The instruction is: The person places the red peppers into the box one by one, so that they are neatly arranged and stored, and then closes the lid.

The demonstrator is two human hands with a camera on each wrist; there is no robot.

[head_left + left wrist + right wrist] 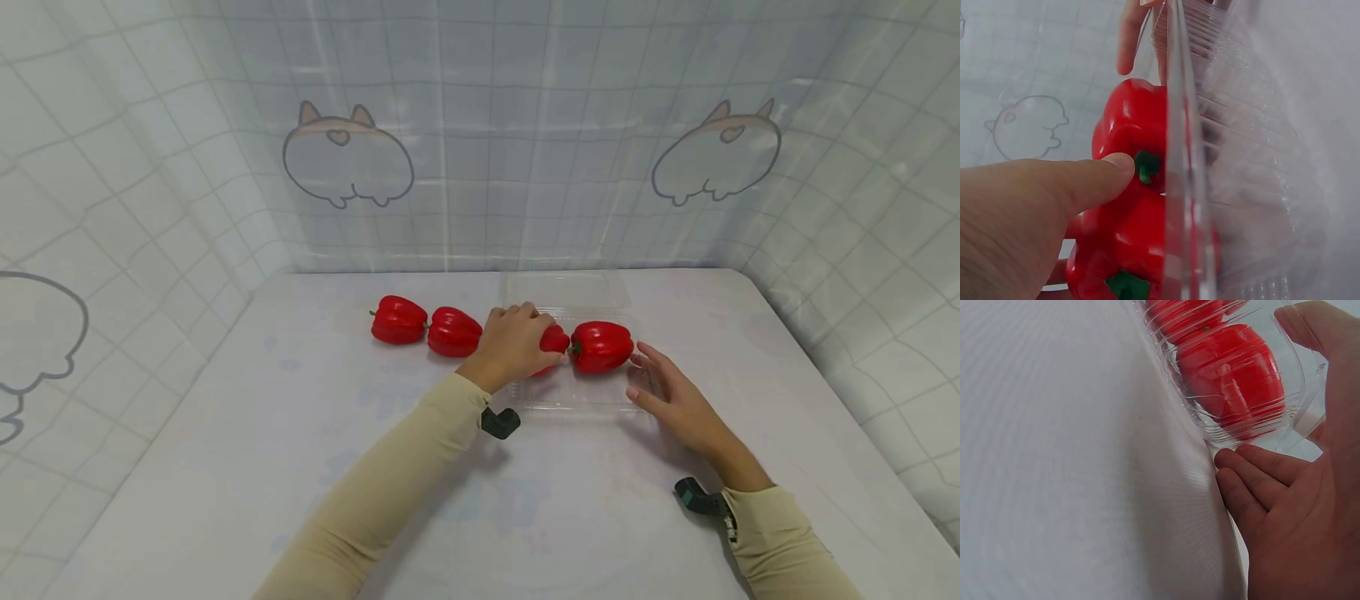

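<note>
A clear plastic clamshell box (555,400) lies with its lid (562,289) folded back on the far side. My left hand (513,346) holds a red bell pepper (553,339) in the left half of the box, covering much of it. In the left wrist view, the thumb (1085,178) lies across the pepper (1125,234), its tip close to the green stem of the other one. That second bell pepper (602,347) sits in the right half. Beside the box's right wall, my right hand (678,408) has its fingers (1260,475) loosely extended at the outer side.
Two more red bell peppers, one at the far left (399,320) and one closer to my left hand (454,332), lie on the white-covered table (450,517). A grid-patterned curtain (480,167) rises behind the table and along both sides.
</note>
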